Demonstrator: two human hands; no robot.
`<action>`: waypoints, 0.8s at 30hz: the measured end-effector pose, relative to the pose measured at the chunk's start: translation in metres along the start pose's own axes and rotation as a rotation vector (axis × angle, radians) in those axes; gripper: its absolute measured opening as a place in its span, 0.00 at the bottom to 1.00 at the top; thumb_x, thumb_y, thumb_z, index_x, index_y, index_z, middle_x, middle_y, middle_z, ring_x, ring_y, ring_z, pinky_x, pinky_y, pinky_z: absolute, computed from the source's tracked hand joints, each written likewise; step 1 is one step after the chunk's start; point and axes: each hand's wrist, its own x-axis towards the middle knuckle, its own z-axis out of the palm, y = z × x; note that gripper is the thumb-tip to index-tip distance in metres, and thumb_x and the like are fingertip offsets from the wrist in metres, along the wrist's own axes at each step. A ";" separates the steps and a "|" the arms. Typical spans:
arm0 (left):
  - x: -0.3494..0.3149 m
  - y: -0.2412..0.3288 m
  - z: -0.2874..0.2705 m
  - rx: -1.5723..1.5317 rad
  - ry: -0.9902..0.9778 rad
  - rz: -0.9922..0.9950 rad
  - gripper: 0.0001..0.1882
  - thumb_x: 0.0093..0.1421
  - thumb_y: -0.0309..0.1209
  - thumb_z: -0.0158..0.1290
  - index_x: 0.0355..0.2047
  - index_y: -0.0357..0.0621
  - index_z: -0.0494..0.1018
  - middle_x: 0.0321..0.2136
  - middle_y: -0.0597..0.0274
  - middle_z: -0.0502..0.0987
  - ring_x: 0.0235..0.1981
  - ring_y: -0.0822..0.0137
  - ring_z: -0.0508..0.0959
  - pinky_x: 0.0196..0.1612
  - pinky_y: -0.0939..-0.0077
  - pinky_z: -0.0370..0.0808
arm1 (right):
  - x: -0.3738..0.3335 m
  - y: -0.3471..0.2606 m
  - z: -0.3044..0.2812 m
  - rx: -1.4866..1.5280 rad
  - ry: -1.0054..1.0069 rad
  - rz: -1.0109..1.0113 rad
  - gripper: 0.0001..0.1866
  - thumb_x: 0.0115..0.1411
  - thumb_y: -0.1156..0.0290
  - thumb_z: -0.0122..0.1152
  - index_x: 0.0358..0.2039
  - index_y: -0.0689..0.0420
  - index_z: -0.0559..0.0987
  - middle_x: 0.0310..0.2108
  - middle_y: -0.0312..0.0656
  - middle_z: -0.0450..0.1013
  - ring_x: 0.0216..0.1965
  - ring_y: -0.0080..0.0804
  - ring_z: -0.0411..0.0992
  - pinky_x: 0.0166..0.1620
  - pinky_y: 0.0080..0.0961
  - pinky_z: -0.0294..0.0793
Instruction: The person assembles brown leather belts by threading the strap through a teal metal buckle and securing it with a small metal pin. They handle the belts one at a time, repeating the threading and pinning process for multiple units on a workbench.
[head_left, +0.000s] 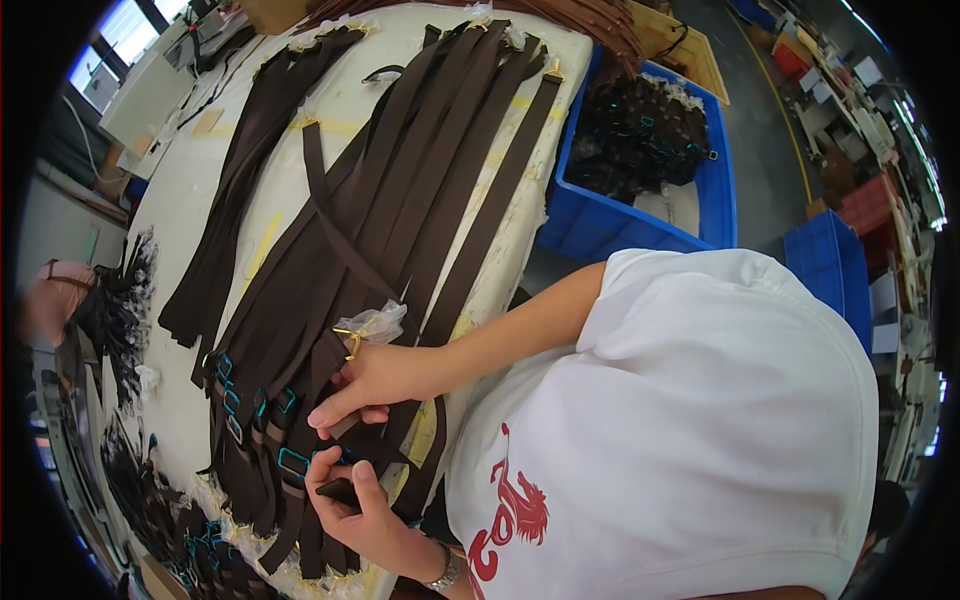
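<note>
Dark brown webbing straps [400,170] lie in a long bundle across the white table. My right hand [385,378] is closed on a brown strap over their near end. Just above its knuckles is a gold metal hook [353,343] partly wrapped in clear plastic [378,324]. Lower down, my left hand [362,515], a watch [447,567] on its wrist, has its fingers bent around a short dark strap end [338,491]. Several buckles edged in blue film, among them a rectangular buckle [293,461], lie beside both hands. My palms hide part of the straps.
A second strap bundle [235,190] lies farther left on the white table [190,215]. Past the table's right edge stands a blue crate [600,215] filled with dark straps and buckles. More black straps [125,330] hang at the left, near another person [55,305].
</note>
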 end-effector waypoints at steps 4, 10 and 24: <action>0.006 -0.005 0.019 0.133 0.117 0.123 0.15 0.64 0.31 0.65 0.46 0.36 0.77 0.36 0.67 0.76 0.34 0.75 0.71 0.37 0.79 0.68 | -0.001 0.013 0.003 -0.089 -0.016 -0.123 0.15 0.68 0.58 0.65 0.40 0.59 0.86 0.32 0.30 0.82 0.17 0.13 0.60 0.22 0.17 0.59; 0.016 -0.024 0.015 0.020 0.027 -0.019 0.14 0.68 0.34 0.63 0.45 0.34 0.78 0.35 0.65 0.80 0.20 0.84 0.64 0.21 0.85 0.53 | -0.005 0.019 0.012 -0.038 -0.057 -0.111 0.17 0.70 0.55 0.63 0.41 0.57 0.87 0.31 0.29 0.81 0.18 0.13 0.61 0.23 0.17 0.58; 0.006 -0.025 -0.006 -0.431 -0.221 -0.160 0.29 0.68 0.29 0.59 0.67 0.35 0.68 0.39 0.55 0.80 0.14 0.86 0.61 0.17 0.90 0.53 | 0.004 0.011 -0.001 0.181 -0.122 0.166 0.21 0.68 0.51 0.68 0.42 0.58 0.86 0.33 0.34 0.82 0.23 0.18 0.73 0.26 0.16 0.70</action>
